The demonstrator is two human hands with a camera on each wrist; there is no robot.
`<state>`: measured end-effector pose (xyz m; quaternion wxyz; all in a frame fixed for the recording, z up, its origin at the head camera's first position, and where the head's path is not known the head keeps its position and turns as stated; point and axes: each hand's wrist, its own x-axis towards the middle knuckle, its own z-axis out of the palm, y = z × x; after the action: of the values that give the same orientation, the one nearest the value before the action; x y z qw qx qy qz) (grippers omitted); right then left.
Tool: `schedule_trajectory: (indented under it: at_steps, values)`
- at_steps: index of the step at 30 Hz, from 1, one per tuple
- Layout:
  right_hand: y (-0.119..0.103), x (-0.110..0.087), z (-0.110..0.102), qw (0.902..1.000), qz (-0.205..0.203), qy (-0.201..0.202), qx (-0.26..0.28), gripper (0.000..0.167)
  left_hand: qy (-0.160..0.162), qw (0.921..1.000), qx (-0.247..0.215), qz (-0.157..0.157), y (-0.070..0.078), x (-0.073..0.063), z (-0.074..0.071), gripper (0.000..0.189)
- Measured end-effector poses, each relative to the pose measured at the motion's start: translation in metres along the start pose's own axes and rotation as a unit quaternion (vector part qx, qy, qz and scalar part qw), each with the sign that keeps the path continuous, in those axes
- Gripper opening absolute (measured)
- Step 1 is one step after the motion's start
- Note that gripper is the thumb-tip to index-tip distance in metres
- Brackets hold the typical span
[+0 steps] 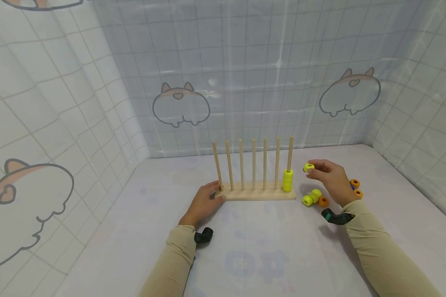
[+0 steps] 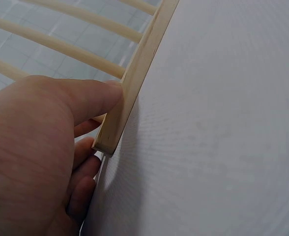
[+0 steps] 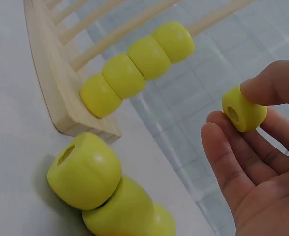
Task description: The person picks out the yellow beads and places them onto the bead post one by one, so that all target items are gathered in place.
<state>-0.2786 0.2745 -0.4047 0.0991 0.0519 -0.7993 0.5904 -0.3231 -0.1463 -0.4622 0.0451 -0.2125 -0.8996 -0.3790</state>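
A wooden peg rack (image 1: 254, 195) with several upright pegs stands on the table. My left hand (image 1: 205, 202) grips the left end of its base, thumb along the front and fingers behind, as the left wrist view shows the hand (image 2: 41, 132) around the base (image 2: 120, 113). Several yellow beads (image 3: 125, 76) are stacked on the rightmost peg. To the right of that peg, my right hand (image 1: 330, 177) pinches a single yellow bead (image 3: 247, 110) between thumb and fingers, off the table. The bead's hole is visible, and the bead is apart from the peg.
Loose yellow beads (image 1: 307, 200) and an orange bead (image 1: 323, 201) lie in front of the right hand. Farther right are more orange beads (image 1: 354, 183) and a blue one, partly hidden by the wrist. Tiled-pattern sheets (image 1: 260, 82) enclose the back and sides.
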Motion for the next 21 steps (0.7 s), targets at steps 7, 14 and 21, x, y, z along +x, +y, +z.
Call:
schedule_trajectory:
  at_steps: [7,14,21]
  values:
    - [-0.011,-0.001,0.003,1.0000,0.000,-0.005,-0.002,0.053,-0.004,0.9999,0.006,-0.009,0.001,0.000,-0.001,0.051]
    - [-0.023,-0.001,0.007,0.9995,-0.023,-0.006,0.023,0.052,0.000,0.9999,0.008,-0.007,0.003,-0.001,-0.002,0.051]
    - [-0.025,-0.001,0.008,0.9990,-0.036,-0.001,0.028,0.048,-0.001,0.9999,-0.001,-0.011,0.003,-0.002,-0.001,0.050]
